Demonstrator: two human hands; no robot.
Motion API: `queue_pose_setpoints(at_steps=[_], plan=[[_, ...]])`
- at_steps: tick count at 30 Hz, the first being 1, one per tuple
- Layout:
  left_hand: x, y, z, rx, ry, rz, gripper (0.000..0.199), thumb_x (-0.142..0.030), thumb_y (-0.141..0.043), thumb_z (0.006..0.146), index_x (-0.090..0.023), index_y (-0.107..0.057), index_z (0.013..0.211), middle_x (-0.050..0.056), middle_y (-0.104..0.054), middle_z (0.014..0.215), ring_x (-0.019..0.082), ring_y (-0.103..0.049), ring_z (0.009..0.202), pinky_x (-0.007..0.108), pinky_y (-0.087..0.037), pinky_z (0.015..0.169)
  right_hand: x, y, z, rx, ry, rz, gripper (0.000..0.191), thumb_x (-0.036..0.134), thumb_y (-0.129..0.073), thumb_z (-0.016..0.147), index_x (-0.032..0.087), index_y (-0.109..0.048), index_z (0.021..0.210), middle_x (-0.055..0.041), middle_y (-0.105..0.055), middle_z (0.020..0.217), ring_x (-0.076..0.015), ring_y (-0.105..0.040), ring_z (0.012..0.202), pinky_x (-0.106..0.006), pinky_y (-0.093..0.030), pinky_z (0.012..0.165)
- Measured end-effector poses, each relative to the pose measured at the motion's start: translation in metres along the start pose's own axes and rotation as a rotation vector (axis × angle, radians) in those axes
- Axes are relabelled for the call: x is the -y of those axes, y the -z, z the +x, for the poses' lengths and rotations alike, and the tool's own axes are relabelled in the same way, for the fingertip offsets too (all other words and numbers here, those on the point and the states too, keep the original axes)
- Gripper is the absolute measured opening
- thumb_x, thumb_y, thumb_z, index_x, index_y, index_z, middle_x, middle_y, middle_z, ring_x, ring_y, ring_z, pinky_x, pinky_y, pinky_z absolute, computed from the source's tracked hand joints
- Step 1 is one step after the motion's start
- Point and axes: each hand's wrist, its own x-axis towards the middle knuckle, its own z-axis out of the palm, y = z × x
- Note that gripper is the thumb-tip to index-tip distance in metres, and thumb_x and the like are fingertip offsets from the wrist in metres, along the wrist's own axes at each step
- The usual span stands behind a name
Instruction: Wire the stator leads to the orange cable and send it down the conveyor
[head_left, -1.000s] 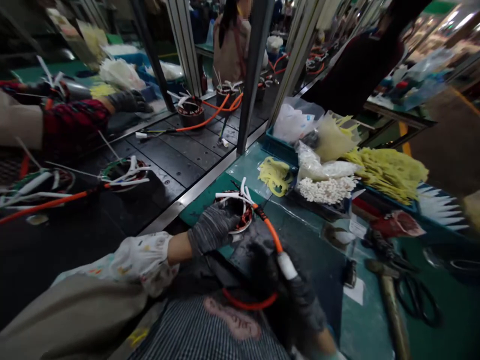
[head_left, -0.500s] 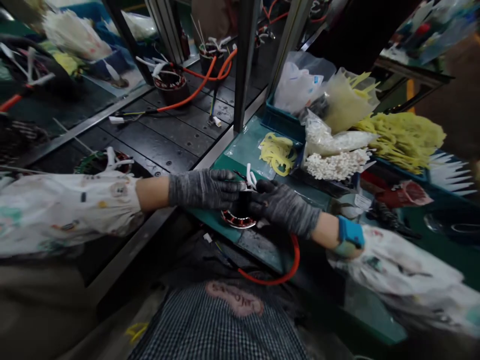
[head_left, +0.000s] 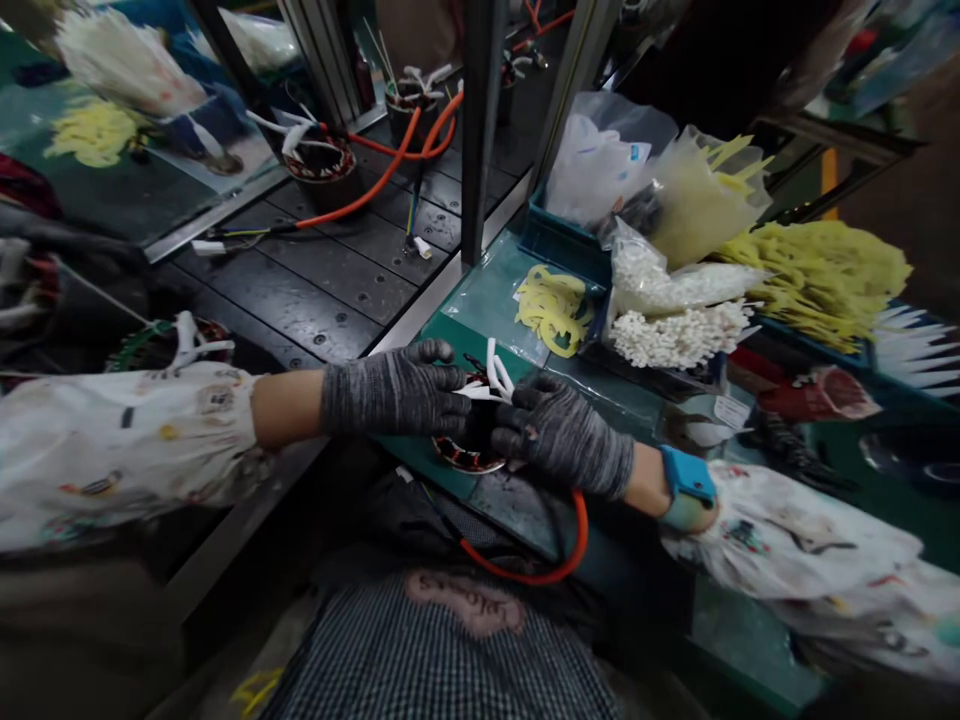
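At the left, a wound ring [head_left: 136,347] with white sleeving lies on the black plates [head_left: 315,300], partly behind the patterned white sleeve [head_left: 127,430] of the left arm. Farther back, a cable-fitted ring [head_left: 324,172] stands on the same plates, near the metal strip along the green tabletop's [head_left: 487,290] left edge. The left hand [head_left: 394,392], in a grey knit glove, is open, its fingers stretched rightward to the near side of a copper-wound core [head_left: 471,460] and its white tubes [head_left: 496,372]. The core lies on the tabletop close to its near left corner, between the two hands, just right of the left fingertips. An orange cable [head_left: 525,577] loops below the near edge and rises towards the right hand. Beyond the core lie yellow strips [head_left: 553,308]. The right hand [head_left: 566,432], gloved alike, has bent fingers at the core's right side; whether they grip it I cannot tell. A blue wristband [head_left: 688,482] circles that wrist. Farther right, beyond the hand, are bagged white pieces [head_left: 675,335] and a yellow heap [head_left: 825,275].
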Motion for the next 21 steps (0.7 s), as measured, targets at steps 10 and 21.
queue_pose_setpoints(at_steps=[10,21], plan=[[-0.021,0.028,0.022,-0.089,-0.006,-0.019,0.032,-0.051,-0.082,0.1,-0.031,-0.082,0.126,0.004,-0.085,0.135,0.033,-0.067,0.138,0.052,-0.041,0.125,0.092,-0.042,-0.049,-0.496,-0.592,-0.009,0.042,0.014,-0.069,0.11,0.034,-0.077,0.146,-0.0075,-0.081,0.146,-0.0274,-0.075,0.122,-0.045,-0.062,0.1],[0.002,-0.001,0.103,0.039,0.216,-0.507,0.023,-0.039,-0.074,0.106,-0.023,-0.078,0.122,0.005,-0.086,0.112,0.024,-0.08,0.107,0.041,-0.055,0.112,0.085,-0.031,-0.086,-0.622,-1.079,0.195,0.035,0.037,-0.063,0.117,0.029,-0.077,0.148,-0.0108,-0.09,0.12,-0.0305,-0.087,0.096,-0.046,-0.075,0.09]])
